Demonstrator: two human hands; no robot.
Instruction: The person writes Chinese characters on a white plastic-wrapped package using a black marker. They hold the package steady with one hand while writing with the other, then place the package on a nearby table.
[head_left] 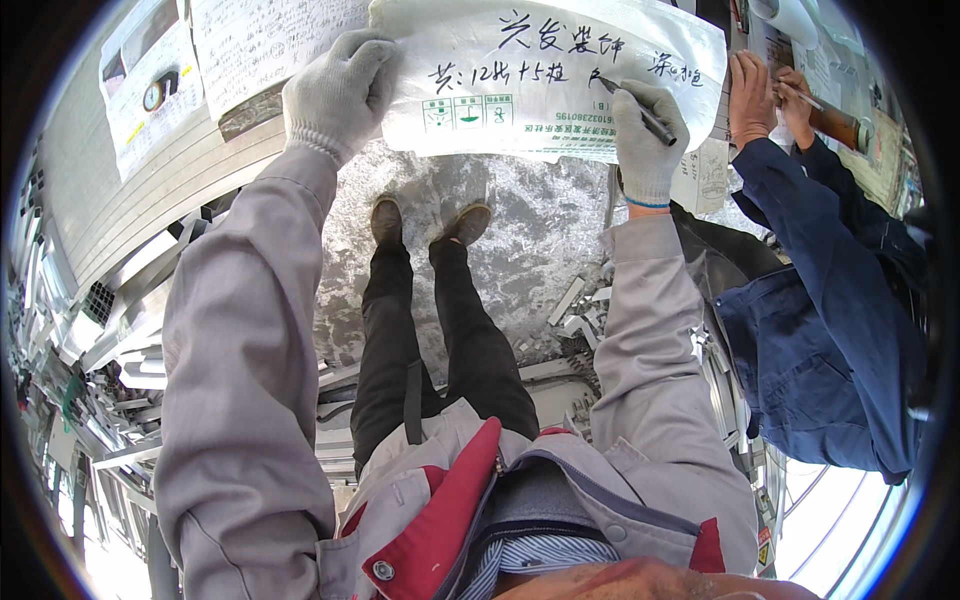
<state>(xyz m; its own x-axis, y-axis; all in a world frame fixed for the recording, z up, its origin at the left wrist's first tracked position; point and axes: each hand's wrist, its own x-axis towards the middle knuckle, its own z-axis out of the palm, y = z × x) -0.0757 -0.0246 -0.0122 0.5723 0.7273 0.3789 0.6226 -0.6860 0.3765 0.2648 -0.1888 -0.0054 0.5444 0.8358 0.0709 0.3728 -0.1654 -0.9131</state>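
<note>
A white, glossy plastic sheet with black handwriting and green print spans the top of the view. My left hand, in a pale knitted glove, is closed on its left edge, the fingers curled. In my right hand, gloved too with a blue cuff edge, is a black marker pen. The pen's tip is at the writing on the right half of the sheet, and the hand lies over part of the sheet.
Papers with handwriting and a round watch-like object lie on the table at left. A co-worker in dark blue stands close at right, hands near a brown cylinder. Metal profiles crowd the left; offcuts litter the floor.
</note>
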